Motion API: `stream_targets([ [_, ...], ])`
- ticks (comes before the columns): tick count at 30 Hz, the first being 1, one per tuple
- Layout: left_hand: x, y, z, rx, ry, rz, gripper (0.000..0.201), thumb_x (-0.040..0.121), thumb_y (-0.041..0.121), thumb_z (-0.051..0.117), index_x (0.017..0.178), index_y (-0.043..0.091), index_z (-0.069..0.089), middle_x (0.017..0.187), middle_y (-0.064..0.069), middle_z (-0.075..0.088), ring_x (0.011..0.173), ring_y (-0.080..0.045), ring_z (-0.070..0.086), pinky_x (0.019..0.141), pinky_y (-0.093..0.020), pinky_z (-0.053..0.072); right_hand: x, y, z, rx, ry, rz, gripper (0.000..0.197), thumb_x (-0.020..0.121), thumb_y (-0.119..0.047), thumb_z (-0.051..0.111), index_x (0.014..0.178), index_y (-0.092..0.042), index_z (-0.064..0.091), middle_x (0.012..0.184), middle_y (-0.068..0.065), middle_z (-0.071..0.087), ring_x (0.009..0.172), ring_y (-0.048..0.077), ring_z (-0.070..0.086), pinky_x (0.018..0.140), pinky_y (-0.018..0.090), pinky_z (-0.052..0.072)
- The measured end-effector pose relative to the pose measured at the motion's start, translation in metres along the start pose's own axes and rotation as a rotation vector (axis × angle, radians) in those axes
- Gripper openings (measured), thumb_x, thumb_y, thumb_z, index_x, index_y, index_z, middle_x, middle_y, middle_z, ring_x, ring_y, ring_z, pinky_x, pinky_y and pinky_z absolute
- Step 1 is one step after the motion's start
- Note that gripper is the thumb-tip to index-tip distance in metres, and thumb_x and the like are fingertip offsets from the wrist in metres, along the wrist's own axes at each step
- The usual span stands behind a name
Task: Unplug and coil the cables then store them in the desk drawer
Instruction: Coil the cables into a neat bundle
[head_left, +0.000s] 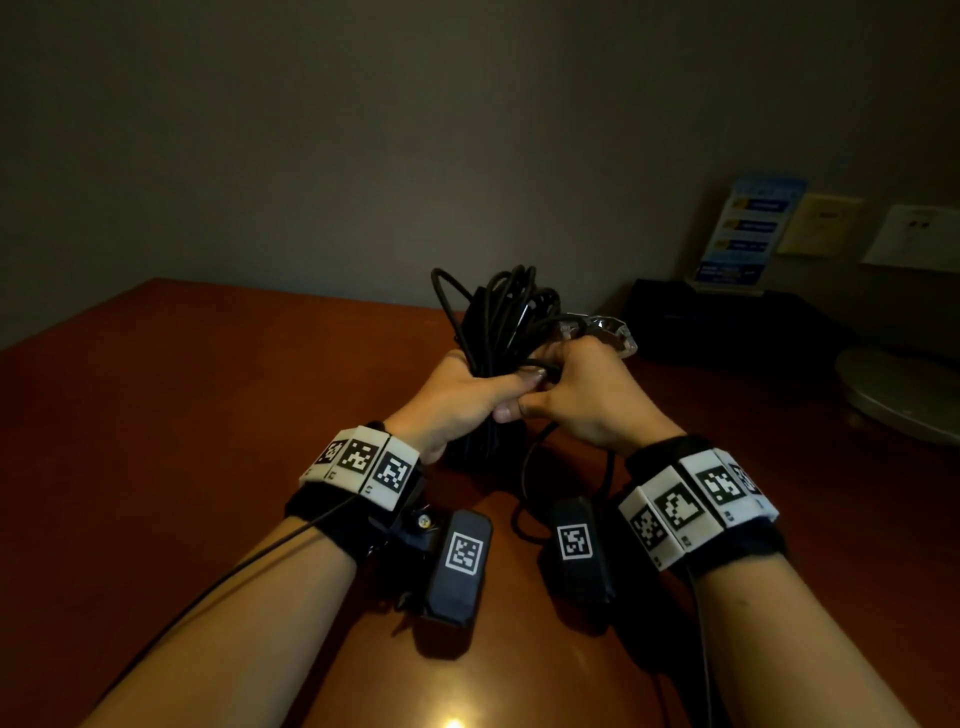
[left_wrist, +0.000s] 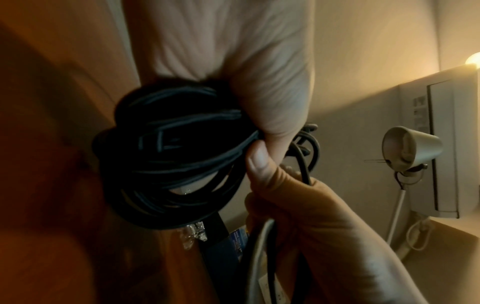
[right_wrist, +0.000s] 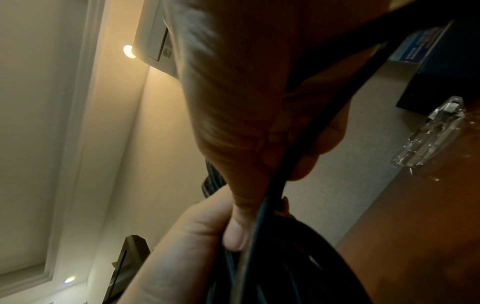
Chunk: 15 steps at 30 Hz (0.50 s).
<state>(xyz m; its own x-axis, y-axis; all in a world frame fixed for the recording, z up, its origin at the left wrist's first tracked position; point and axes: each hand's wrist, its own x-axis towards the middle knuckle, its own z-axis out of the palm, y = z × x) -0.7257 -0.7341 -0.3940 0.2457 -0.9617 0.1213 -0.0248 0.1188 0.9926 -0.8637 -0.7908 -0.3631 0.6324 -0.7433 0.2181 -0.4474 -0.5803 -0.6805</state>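
Filling left hand (head_left: 457, 397) — coiled cable (head_left: 501, 317)

brown desk (head_left: 208, 415), glass ashtray (head_left: 608, 330), black box (head_left: 727, 322)

the head view is looking dim and underexposed, a small glare spot shining on the desk (head_left: 208, 441). both wrist views are glowing warm from ceiling lights (right_wrist: 128, 51), smearing with motion blur and bending at the edges.

Hotel room, wooden desk (head_left: 182, 415), blue info card stand (head_left: 748, 234), wall lamp (left_wrist: 410, 148)
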Motion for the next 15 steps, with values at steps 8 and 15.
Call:
stream_targets([
  [8,0.011,-0.004,-0.017,0.023,0.313,-0.154,0.044,0.091,0.027,0.066,0.131,0.016,0.052,0.118,-0.001,0.058,0.109,-0.023,0.055,0.083,-0.034,0.044,0.004,0.015,-0.008,-0.115,0.240,0.015,0.015,0.077,-0.034,0.079,0.081,-0.033,0.065,0.081,-0.012,0.065,0.083,0.007,0.061,0.072,0.026,0.047],
  [15,0.014,-0.004,-0.033,-0.074,0.435,-0.208,0.045,0.092,0.015,0.064,0.131,0.002,0.045,0.109,-0.012,0.062,0.101,-0.029,0.062,0.094,-0.049,0.051,0.002,0.013,-0.012,0.234,0.396,-0.073,0.008,0.086,-0.016,0.073,0.090,-0.021,0.069,0.078,-0.001,0.070,0.042,0.007,0.059,0.047,0.015,0.045],
])
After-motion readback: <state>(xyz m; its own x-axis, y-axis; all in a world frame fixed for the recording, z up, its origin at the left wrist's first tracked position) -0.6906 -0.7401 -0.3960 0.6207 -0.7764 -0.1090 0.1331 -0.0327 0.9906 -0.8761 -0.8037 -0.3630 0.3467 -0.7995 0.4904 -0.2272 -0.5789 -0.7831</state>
